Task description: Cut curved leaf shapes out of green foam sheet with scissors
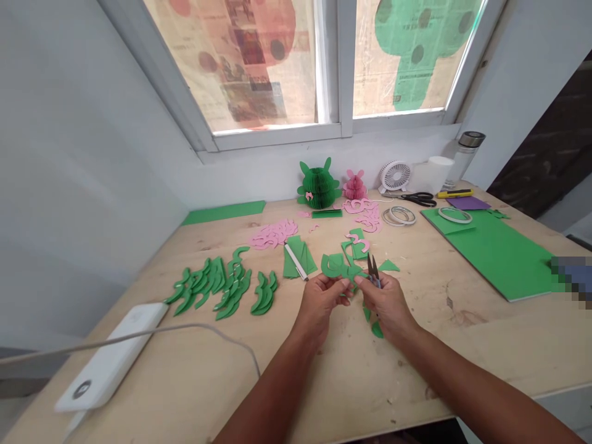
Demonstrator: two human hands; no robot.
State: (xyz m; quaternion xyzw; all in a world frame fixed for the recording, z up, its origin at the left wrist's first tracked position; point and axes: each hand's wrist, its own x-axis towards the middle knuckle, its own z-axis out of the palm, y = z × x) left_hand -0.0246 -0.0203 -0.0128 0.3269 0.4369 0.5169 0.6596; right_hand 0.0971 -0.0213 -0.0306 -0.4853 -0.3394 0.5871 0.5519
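Observation:
My left hand pinches a cut piece of green paper between thumb and fingers. My right hand grips the same paper at its right side, thumb close to the left one. A small pair of scissors sits in the right hand too, blades pointing away from me; its handles are mostly hidden by the fingers. Green scraps lie under the right hand, and a green triangle rests just beyond it. Beyond the hands are a pink curved cutout and a white pen on green sheets.
Stacks of green curved cutouts lie left, with pink cutouts behind. A white power bank and cable are nearer. Green card, tape rolls, black scissors, a fan and honeycomb paper figures stand farther off.

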